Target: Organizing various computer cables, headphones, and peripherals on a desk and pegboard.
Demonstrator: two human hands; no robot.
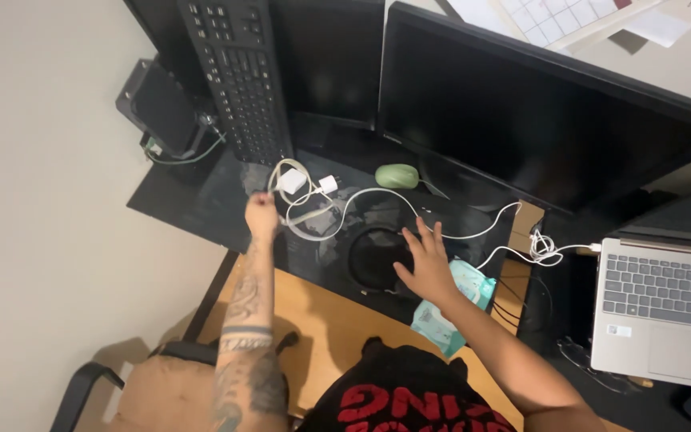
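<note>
A black glossy desk [201, 200] stands against a pale wall and carries most of the scene, with a lighter wooden board [321, 320] in front of it near the person. The biggest thing on it is a dark monitor [537, 120], switched off, and beside it a black keyboard [237, 76] leans upright against a second dark screen. At the right edge lies an open silver laptop [661, 308], which has a small white sticker on its palm rest. The left hand [261, 214] is stretched forward and its fingers look closed on the white cable [313, 210], close to the white charger block [291, 181]; how firm the grip is I cannot tell. The right hand [425, 264] is open, fingers spread flat, pressing on the desk beside a round black pad [373, 256] and holding nothing. In my judgement, it is good to pull the cable slowly and to keep the flat hand steady, because the loops are tangled and could drag the plug. Under the right wrist lies a soft teal and white packet [473, 286], rectangular. A small green oval mouse [397, 176] sits below the monitor.
</note>
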